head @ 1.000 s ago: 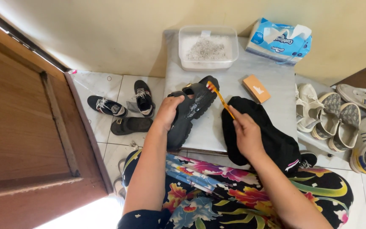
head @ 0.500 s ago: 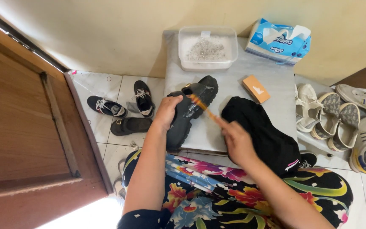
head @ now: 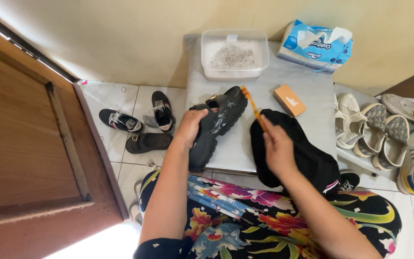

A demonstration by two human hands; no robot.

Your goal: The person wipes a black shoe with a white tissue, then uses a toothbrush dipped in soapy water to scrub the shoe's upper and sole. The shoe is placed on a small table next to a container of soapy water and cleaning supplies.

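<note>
Gripping the black sandal (head: 216, 125) at its middle, the left hand (head: 191, 125) holds it tilted on the grey table top (head: 307, 103), fingers clamped over its edge. The right hand (head: 276, 148) is closed around the handle of an orange toothbrush (head: 252, 106), whose head touches the sandal's far end. Just under that hand lies a black cloth (head: 303, 158), draped over the table's near edge. Behind the sandal stands a clear plastic tub (head: 235, 55) with whitish contents, beside it a blue tissue pack (head: 317, 45) and a small orange box (head: 289, 100). On the white tiled floor (head: 120, 98), 2 dark sneakers (head: 161, 110) and 1 dark slipper (head: 148, 142) lie by the wooden door (head: 29, 144); pale shoes (head: 384, 136) crowd the right side below a cream wall (head: 120, 38).
</note>
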